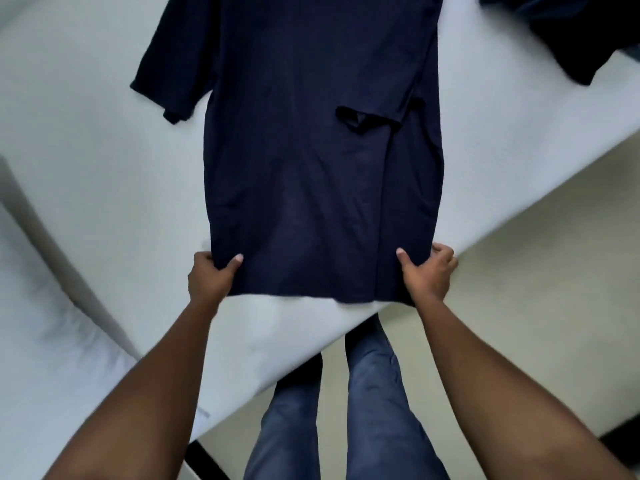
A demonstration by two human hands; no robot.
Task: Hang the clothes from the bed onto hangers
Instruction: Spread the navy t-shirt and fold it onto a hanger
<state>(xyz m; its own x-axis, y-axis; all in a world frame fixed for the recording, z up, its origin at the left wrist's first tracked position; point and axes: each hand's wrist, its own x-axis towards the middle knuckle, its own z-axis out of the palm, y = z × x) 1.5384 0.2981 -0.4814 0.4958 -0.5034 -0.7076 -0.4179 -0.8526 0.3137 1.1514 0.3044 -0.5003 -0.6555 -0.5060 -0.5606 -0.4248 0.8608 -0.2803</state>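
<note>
While left grip point(211, 275) and right grip point(429, 271) are pinching navy T-shirt point(311, 168) hem: sleeve point(367, 119) folded ahead of right grip possibly bunching when lifting off bed point(86, 168).

A navy T-shirt point(311, 168) lies flat on the white bed point(86, 150), with its neck toward twelve o'clock and its hem at six. The left hand point(211, 275) and right hand point(427, 271) pinch the hem corners. The three-o'clock sleeve is folded over the body. Another dark garment point(571, 32) lies at one o'clock.
</note>
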